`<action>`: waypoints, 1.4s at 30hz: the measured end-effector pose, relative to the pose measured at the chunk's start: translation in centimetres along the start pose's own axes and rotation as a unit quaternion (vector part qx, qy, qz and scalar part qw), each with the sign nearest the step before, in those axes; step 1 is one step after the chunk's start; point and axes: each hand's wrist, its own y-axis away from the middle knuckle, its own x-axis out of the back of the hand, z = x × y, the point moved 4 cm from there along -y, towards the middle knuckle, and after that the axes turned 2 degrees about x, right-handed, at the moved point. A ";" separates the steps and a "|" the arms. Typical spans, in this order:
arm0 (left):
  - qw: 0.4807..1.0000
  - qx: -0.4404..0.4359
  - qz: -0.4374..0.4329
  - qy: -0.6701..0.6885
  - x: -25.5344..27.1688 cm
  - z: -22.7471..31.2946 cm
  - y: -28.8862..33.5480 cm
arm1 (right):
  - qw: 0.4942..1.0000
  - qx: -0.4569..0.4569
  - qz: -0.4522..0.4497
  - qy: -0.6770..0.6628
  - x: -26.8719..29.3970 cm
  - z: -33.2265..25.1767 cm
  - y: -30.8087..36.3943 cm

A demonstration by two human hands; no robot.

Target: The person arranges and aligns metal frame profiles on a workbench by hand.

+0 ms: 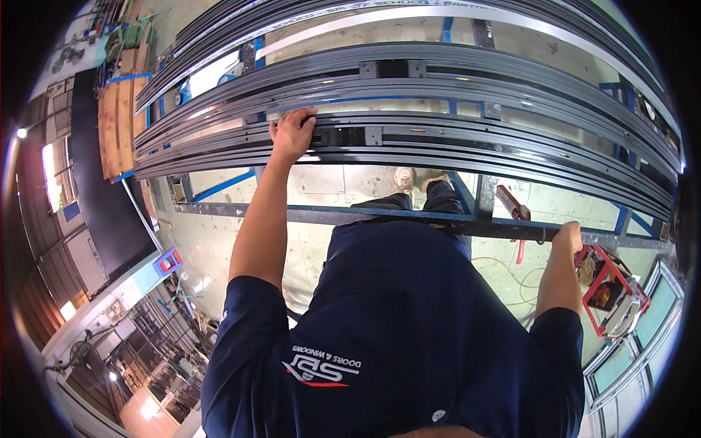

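Observation:
My left hand point(293, 137) rests on the nearest dark grey metal profile point(438, 141), fingers laid over its far side and apart from the thumb. Just right of the fingers, a black fitting point(343, 136) sits in that profile's channel. My right hand point(567, 237) is low at the right, closed at the end of a black bar point(504, 231) along the near rail of the rack. Its fingers are mostly hidden, so what it grips is unclear. Beyond lies a second dark profile point(292, 95) with another black fitting point(393, 69).
The profiles lie across a blue metal rack point(292, 213), between me and them at waist height. A red-handled tool point(514, 204) hangs by the near rail. At the right stands a red-framed cart point(610, 292), with a thin hose point(504, 271) on the floor. Wooden boards point(120, 124) are at the left.

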 end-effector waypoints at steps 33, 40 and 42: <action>0.981 -0.063 -0.179 -0.039 -1.7 2.8 -4.2 | 0.997 0.041 0.053 0.049 1.1 -0.7 2.8; 0.975 -0.056 -0.205 0.069 -3.3 -0.3 -5.2 | 0.997 0.015 0.052 0.048 2.0 -0.6 3.5; 0.972 -0.047 -0.212 0.094 -3.3 0.4 -5.0 | 0.998 0.002 0.035 0.058 2.1 -0.7 3.5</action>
